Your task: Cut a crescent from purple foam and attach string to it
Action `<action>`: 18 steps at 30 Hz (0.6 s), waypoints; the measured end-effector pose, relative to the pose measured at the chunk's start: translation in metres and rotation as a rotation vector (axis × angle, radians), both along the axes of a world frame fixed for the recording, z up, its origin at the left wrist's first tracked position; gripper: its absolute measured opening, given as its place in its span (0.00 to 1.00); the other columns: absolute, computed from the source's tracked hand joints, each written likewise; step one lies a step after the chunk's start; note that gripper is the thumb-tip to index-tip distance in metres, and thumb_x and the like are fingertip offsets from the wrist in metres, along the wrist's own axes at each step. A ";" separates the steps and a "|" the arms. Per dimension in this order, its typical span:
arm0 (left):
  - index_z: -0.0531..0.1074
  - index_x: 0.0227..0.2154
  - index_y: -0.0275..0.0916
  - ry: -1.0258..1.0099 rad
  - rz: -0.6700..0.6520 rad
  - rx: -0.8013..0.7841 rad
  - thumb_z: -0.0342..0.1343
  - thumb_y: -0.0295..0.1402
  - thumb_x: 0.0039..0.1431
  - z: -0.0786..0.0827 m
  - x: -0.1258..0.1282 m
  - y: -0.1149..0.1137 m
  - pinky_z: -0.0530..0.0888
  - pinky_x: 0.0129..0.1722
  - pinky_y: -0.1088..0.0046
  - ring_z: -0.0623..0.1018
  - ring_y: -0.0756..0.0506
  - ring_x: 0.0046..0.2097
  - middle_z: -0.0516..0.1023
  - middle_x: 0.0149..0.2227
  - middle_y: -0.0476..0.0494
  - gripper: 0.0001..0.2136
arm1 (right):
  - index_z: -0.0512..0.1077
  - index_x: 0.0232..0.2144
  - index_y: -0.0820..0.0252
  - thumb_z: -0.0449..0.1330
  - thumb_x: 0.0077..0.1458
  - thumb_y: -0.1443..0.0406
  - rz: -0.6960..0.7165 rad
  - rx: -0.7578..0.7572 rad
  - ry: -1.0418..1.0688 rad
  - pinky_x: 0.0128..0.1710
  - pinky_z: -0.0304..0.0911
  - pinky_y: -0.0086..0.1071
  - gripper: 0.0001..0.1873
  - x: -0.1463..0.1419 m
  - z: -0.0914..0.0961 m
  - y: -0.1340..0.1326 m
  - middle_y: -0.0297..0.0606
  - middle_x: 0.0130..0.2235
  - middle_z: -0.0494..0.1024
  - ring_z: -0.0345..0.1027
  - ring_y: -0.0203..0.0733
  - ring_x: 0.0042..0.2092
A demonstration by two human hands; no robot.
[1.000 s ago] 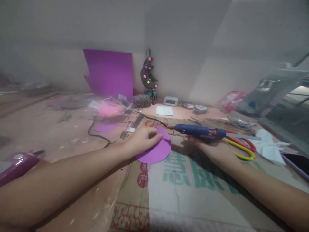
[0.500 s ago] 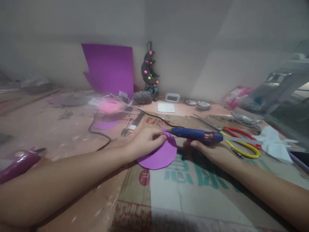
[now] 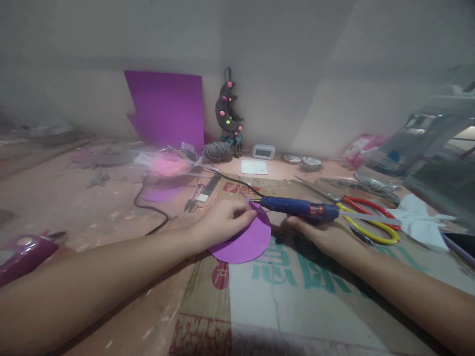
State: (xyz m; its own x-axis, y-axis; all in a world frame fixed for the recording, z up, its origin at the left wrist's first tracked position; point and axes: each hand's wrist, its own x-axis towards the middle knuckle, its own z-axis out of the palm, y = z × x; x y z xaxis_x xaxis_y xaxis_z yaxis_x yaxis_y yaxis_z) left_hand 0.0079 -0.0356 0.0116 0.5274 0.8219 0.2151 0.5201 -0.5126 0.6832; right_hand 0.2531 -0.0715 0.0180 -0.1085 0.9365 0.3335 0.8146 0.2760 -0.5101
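Note:
A purple paper disc (image 3: 248, 241) lies on a flattened cardboard box (image 3: 297, 296). My left hand (image 3: 221, 221) rests on the disc's far left part, fingers curled and pinching its edge. My right hand (image 3: 322, 235) grips a blue glue gun (image 3: 299, 207) held level, its nozzle pointing left and sitting at the disc's far edge, right by my left fingertips. A black cord (image 3: 156, 210) runs from the gun across the table.
Red-and-yellow scissors (image 3: 371, 220) lie right of the gun, white tissue (image 3: 419, 220) beyond them. A purple sheet (image 3: 166, 109) and a moon ornament (image 3: 228, 111) lean on the wall. Snips (image 3: 198, 195), a twine ball (image 3: 217, 151), a pink bag (image 3: 165, 165) and a purple tool (image 3: 22, 249) lie around.
The glue gun has moved left, bringing its nozzle to the disc's far edge by my left fingers. The disc shifted slightly right. My left hand keeps its hold.

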 end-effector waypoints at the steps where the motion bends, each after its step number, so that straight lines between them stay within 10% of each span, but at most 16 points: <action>1: 0.68 0.23 0.37 0.002 -0.002 0.000 0.49 0.38 0.66 0.000 0.000 0.000 0.63 0.29 0.73 0.70 0.50 0.28 0.70 0.24 0.51 0.16 | 0.78 0.26 0.51 0.58 0.54 0.48 -0.009 0.001 0.018 0.31 0.72 0.39 0.18 0.000 0.000 0.000 0.35 0.27 0.83 0.77 0.49 0.31; 18: 0.68 0.24 0.37 0.020 -0.014 0.019 0.48 0.37 0.66 0.000 0.001 0.000 0.63 0.29 0.73 0.71 0.49 0.28 0.71 0.24 0.50 0.16 | 0.76 0.24 0.51 0.58 0.54 0.49 0.016 -0.042 0.033 0.32 0.70 0.36 0.17 -0.003 0.002 -0.001 0.34 0.27 0.82 0.76 0.47 0.30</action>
State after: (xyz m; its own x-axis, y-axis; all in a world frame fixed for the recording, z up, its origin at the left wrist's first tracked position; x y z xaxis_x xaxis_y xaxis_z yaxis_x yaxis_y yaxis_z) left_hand 0.0087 -0.0355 0.0112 0.5431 0.8105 0.2196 0.5266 -0.5324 0.6627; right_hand 0.2503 -0.0725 0.0200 -0.1129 0.9480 0.2977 0.7930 0.2665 -0.5479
